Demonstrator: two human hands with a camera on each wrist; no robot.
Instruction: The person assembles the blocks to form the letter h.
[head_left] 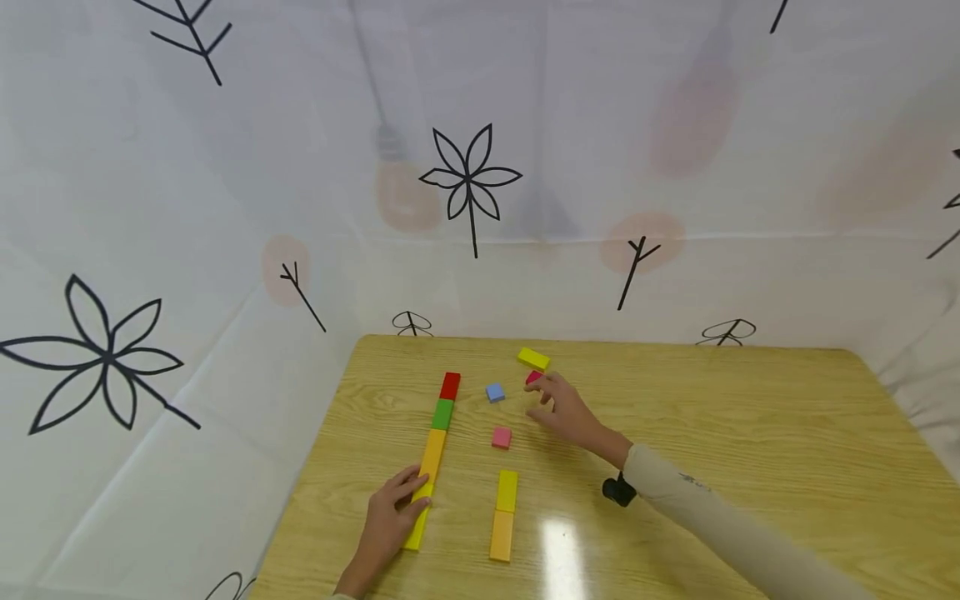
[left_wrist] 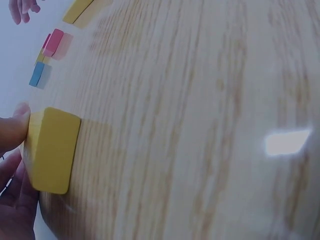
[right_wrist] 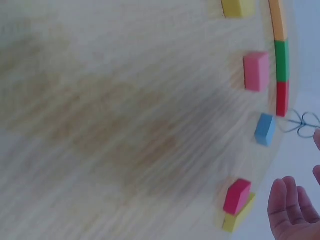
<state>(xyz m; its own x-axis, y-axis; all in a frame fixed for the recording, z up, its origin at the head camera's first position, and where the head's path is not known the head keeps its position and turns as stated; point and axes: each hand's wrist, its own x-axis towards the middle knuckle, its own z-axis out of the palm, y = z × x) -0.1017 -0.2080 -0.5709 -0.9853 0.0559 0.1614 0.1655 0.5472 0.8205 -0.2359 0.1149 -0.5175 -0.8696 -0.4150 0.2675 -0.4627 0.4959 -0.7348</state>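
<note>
A row of flat blocks runs away from me: a near yellow block (head_left: 417,535), an orange block (head_left: 432,452), a green block (head_left: 443,414) and a red block (head_left: 450,386). My left hand (head_left: 386,517) pinches the near yellow block, fingers along one side and thumb on the other; this block (left_wrist: 56,150) fills the left of the left wrist view. My right hand (head_left: 567,414) hovers by a magenta block (head_left: 533,377), fingers apart and partly covering it. In the right wrist view, a gap separates the fingers (right_wrist: 278,197) from that magenta block (right_wrist: 237,196).
A loose yellow block (head_left: 533,359) lies beyond the magenta one. Between the row and my right hand sit a blue block (head_left: 495,392) and a pink block (head_left: 502,437). Nearer, another yellow block (head_left: 507,490) meets a light orange block (head_left: 502,536). Patterned cloth (head_left: 540,283) hangs behind the table.
</note>
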